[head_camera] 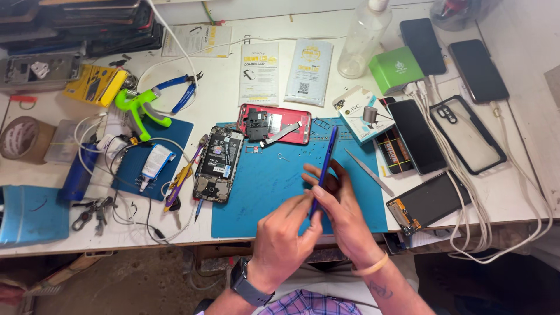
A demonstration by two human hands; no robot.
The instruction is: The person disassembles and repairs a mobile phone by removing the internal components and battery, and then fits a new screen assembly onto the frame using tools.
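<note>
Both hands meet over a blue work mat (262,192). The left hand (286,230) and right hand (341,204) together pinch a slim blue screwdriver (324,166), its long thin shaft angled up away from the person, towards a red phone shell (274,123).

Bare blue mat (262,198) ahead; opened phone (219,164) and tweezers (368,172) flank it.

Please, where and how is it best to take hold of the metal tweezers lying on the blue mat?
Probably at the wide rear end of the tweezers, toward the near right. They lie flat on the mat, the sharp tip pointing up-left. Come from above and pinch the two long sides. Both hands, left and right, currently hold the blue tool.
</note>
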